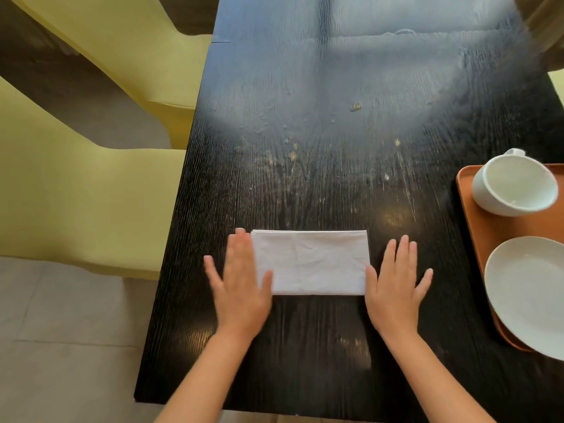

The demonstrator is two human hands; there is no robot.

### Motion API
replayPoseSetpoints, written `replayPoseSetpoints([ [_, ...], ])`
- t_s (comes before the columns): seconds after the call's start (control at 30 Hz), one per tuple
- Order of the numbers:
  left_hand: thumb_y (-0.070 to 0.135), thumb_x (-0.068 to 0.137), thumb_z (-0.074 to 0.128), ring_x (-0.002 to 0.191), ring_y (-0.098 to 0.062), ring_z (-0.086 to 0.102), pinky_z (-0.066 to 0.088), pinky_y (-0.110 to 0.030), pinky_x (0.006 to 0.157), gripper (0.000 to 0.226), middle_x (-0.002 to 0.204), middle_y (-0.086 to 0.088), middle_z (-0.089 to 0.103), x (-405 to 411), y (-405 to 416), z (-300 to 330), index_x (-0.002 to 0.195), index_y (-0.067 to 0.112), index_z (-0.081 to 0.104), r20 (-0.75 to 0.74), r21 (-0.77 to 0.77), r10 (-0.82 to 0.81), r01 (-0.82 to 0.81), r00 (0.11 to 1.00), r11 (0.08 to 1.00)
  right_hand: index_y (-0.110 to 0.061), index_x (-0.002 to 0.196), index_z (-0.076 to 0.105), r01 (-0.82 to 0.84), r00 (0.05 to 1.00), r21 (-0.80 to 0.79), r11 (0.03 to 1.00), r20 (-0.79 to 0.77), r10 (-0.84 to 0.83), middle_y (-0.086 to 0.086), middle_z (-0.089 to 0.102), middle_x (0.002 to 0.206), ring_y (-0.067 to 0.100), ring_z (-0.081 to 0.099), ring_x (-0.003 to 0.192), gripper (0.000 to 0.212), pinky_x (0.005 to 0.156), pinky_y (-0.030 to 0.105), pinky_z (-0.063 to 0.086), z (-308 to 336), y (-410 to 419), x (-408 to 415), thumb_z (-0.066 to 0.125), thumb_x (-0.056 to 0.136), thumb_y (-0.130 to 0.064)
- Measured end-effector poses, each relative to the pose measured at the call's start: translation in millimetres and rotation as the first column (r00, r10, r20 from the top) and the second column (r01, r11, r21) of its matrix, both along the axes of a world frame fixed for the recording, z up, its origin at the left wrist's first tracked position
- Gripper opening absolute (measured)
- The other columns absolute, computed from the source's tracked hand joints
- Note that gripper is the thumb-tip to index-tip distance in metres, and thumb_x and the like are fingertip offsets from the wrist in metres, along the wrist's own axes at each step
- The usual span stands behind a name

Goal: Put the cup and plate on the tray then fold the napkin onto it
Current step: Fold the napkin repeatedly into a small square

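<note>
Lying folded on the table (305, 87) between the flat, straight-fingered left hand (241, 285) and right hand (393, 285), the napkin (311, 262), judged light and limp, is best pinched at its short edges.

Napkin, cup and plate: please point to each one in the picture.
napkin (311, 262), head view, middle of the folded white cloth.
cup (515, 186), head view, inside of its bowl.
plate (531, 288), head view, its bare white face.
</note>
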State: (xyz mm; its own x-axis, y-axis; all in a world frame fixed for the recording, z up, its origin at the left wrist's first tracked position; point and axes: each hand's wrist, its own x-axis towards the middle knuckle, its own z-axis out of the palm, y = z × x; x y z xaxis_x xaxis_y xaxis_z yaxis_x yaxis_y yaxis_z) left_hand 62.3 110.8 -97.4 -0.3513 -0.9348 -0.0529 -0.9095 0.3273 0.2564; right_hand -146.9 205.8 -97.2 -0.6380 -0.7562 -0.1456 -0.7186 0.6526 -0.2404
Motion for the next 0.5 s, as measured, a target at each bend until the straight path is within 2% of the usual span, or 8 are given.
replayPoseSetpoints([
  [0.1, 0.045, 0.088, 0.033, 0.143, -0.017, 0.009, -0.005, -0.050, 0.112, 0.072, 0.155, -0.004, 0.015, -43, 34, 4, 0.148, 0.014, 0.008, -0.089, -0.019, -0.286, 0.285, 0.954, 0.958, 0.001, 0.137, 0.036, 0.078, 0.990, -0.240, 0.968, 0.136, -0.046, 0.021, 0.041, 0.141, 0.033, 0.033, 0.133, 0.049, 0.108, 0.045, 0.027, 9, 6, 11, 0.048, 0.092, -0.014],
  [0.2, 0.050, 0.091, 0.028, 0.145, -0.021, 0.008, -0.004, -0.047, 0.112, 0.071, 0.157, -0.004, 0.008, -74, 58, -7, 0.148, 0.015, 0.006, -0.063, 0.075, -0.308, 0.312, 0.949, 0.947, -0.003, 0.133, 0.044, 0.166, 0.948, -0.337, 0.927, 0.314, -0.055, 0.014, 0.052, 0.130, 0.024, 0.045, 0.120, 0.040, 0.097, 0.030, 0.033, 19, 5, 14, 0.044, 0.094, -0.010],
  [0.27, 0.050, 0.091, 0.026, 0.144, -0.024, 0.007, -0.003, -0.047, 0.112, 0.071, 0.157, -0.005, 0.004, -79, 63, -15, 0.148, 0.013, 0.006, -0.021, 0.120, -0.286, 0.286, 0.958, 0.951, -0.007, 0.134, 0.044, 0.237, 0.893, -0.304, 0.923, 0.441, -0.084, 0.009, 0.054, 0.128, 0.014, 0.047, 0.112, 0.039, 0.092, 0.026, 0.035, 23, 0, 11, 0.041, 0.096, -0.014],
  [0.33, 0.050, 0.090, 0.027, 0.144, -0.025, 0.009, 0.002, -0.048, 0.111, 0.071, 0.157, -0.008, 0.009, -79, 64, -19, 0.148, 0.011, 0.012, 0.000, 0.122, -0.283, 0.280, 0.959, 0.952, -0.010, 0.134, 0.045, 0.290, 0.847, -0.247, 0.925, 0.516, -0.127, 0.007, 0.055, 0.125, 0.006, 0.045, 0.102, 0.039, 0.085, 0.024, 0.035, 26, -5, 4, 0.041, 0.096, -0.017],
  [0.43, 0.051, 0.090, 0.029, 0.144, -0.024, 0.010, 0.005, -0.049, 0.111, 0.073, 0.157, -0.008, 0.011, -78, 64, -20, 0.148, 0.011, 0.012, -0.008, 0.134, -0.292, 0.291, 0.956, 0.947, -0.011, 0.130, 0.049, 0.349, 0.775, -0.168, 0.922, 0.605, -0.183, 0.004, 0.058, 0.122, 0.006, 0.047, 0.098, 0.037, 0.081, 0.024, 0.038, 29, -12, -4, 0.046, 0.094, -0.019],
  [0.5, 0.052, 0.089, 0.029, 0.144, -0.024, 0.009, 0.003, -0.048, 0.111, 0.075, 0.157, -0.008, 0.010, -78, 64, -21, 0.148, 0.012, 0.009, -0.017, 0.134, -0.284, 0.284, 0.959, 0.950, -0.012, 0.121, 0.057, 0.373, 0.679, -0.113, 0.921, 0.709, -0.188, 0.000, 0.065, 0.108, 0.008, 0.057, 0.092, 0.032, 0.075, 0.025, 0.046, 31, -17, -7, 0.053, 0.090, -0.018],
])
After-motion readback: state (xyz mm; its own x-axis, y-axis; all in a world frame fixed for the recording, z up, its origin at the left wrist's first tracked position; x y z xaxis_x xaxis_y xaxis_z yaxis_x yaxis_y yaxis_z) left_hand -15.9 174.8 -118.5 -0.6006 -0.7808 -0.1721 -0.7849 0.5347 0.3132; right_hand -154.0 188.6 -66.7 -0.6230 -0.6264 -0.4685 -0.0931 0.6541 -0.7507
